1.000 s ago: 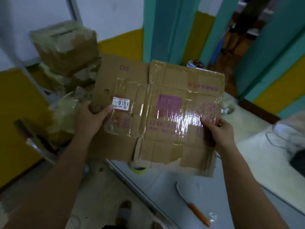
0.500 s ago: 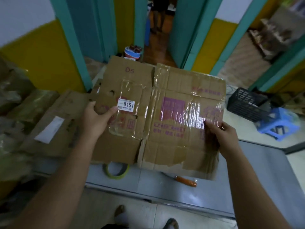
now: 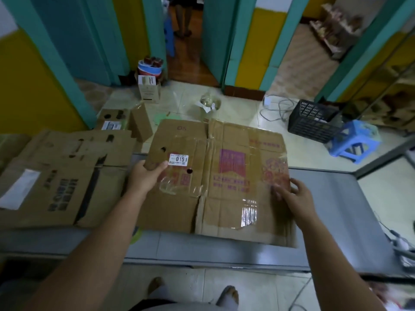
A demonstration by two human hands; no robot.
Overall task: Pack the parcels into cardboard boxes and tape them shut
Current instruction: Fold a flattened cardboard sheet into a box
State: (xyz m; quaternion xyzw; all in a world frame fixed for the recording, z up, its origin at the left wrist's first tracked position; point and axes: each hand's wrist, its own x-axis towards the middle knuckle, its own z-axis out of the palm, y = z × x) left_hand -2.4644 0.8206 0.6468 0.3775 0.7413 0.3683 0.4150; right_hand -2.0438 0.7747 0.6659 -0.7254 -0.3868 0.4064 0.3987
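Note:
A flattened cardboard box, patched with clear tape and carrying a white "0151" sticker and purple print, lies low over the grey table. My left hand grips its left edge, thumb on top just below the sticker. My right hand is at the right edge with fingers spread loosely on the cardboard. Whether the box rests fully on the table I cannot tell.
More flattened boxes are stacked on the table's left. On the floor beyond stand small cartons, a black crate, a blue stool and loose cables. A person's legs show in the far doorway. My feet are below the table edge.
The view swung right and down from the stacked parcels to the table. I lowered the flattened box from upright to nearly flat over the table. My right hand's grip loosened.

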